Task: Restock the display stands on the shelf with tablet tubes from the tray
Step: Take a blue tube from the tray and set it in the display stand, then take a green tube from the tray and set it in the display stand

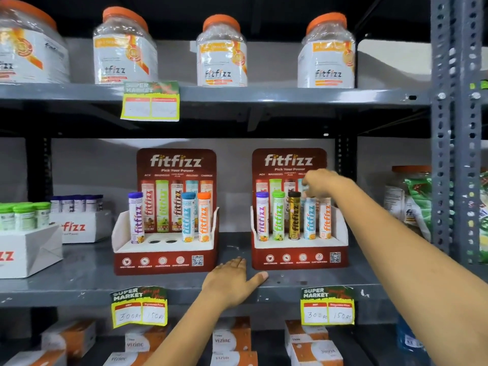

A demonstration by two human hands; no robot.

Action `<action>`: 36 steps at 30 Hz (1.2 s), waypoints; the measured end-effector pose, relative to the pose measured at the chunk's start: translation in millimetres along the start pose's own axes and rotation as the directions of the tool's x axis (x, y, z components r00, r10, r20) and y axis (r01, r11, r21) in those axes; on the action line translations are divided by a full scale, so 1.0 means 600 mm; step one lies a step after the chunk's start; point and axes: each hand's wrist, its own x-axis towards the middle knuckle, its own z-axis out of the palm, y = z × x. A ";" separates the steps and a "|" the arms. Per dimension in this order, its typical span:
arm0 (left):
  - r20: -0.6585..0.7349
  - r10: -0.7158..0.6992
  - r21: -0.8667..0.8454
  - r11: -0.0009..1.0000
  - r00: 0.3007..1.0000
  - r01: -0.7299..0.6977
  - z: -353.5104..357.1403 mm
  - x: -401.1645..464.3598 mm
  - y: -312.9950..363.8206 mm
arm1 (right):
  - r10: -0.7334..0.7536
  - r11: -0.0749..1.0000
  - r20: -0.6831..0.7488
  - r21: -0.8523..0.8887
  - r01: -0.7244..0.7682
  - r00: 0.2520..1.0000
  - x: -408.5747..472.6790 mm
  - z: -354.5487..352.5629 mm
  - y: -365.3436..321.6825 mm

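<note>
Two red fitfizz display stands sit on the middle shelf (79, 281). The left stand (165, 262) holds a purple tube (136, 217), two empty holes (162, 241), a blue tube (188, 217) and an orange tube (204, 217). The right stand (299, 261) holds purple, green, gold, blue (309, 220) and orange (325, 220) tubes. My right hand (320, 183) reaches over this stand, fingers curled down on the blue tube's cap and hiding the orange tube's cap. My left hand (232, 281) lies flat and open on the shelf between the stands. White trays at the left hold green-capped tubes (25, 215) and purple-capped tubes (76, 204).
Orange-lidded jars (221, 54) line the upper shelf. Price tags (140, 307) hang from the shelf edges. Orange-and-white boxes (232, 342) fill the lower shelf. A perforated steel post (456, 154) stands at the right, with a jar and a green bag (414, 204) beside it.
</note>
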 end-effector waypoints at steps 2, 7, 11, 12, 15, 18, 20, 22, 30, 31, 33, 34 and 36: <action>-0.118 0.074 0.045 0.997 0.990 -0.069 -0.003 -0.030 -0.019 | -0.022 0.999 -0.126 -0.028 0.018 0.992 -0.010 -0.023 -0.024; -0.359 0.174 0.055 0.985 0.917 -0.166 -0.026 -0.198 -0.142 | -0.266 0.894 -0.449 0.217 0.393 0.853 -0.095 -0.041 -0.202; -0.393 0.001 0.106 0.993 0.920 0.044 -0.027 -0.389 -0.266 | -0.382 0.634 -0.520 0.454 0.626 0.764 -0.216 0.014 -0.425; -0.377 -0.074 0.112 0.986 0.923 0.124 -0.021 -0.439 -0.295 | -0.417 0.558 -0.503 0.515 0.651 0.757 -0.249 0.034 -0.481; -0.314 -0.289 0.103 0.937 0.905 0.335 0.010 -0.593 -0.365 | -0.513 0.404 -0.411 0.659 0.634 0.754 -0.351 0.103 -0.634; -0.256 -0.488 0.081 0.849 0.834 0.522 0.052 -0.755 -0.408 | -0.639 0.314 -0.280 0.755 0.576 0.716 -0.465 0.182 -0.769; -0.223 -0.597 0.056 0.781 0.770 0.622 0.082 -0.856 -0.423 | -0.738 0.291 -0.167 0.795 0.533 0.653 -0.544 0.232 -0.843; -0.180 -0.703 0.032 0.695 0.688 0.718 0.116 -0.955 -0.431 | -0.830 0.297 -0.050 0.804 0.516 0.555 -0.630 0.287 -0.911; 0.014 -0.947 0.018 0.321 0.320 0.947 0.266 -1.258 -0.390 | -0.912 0.363 0.407 0.746 0.558 0.050 -0.956 0.526 -1.013; 0.035 -0.955 0.024 0.295 0.294 0.955 0.282 -1.278 -0.383 | -0.898 0.346 0.439 0.733 0.585 -0.019 -0.986 0.550 -1.011; 0.070 -0.965 0.051 0.258 0.255 0.965 0.307 -1.309 -0.371 | -0.864 0.305 0.487 0.703 0.643 -0.124 -1.034 0.594 -1.004; 0.083 -0.968 0.066 0.244 0.238 0.967 0.315 -1.318 -0.367 | -0.850 0.286 0.503 0.689 0.666 -0.156 -1.051 0.611 -0.998; 0.091 -0.972 0.100 0.225 0.217 0.969 0.329 -1.328 -0.364 | -0.836 0.251 0.516 0.665 0.703 -0.190 -1.076 0.638 -0.994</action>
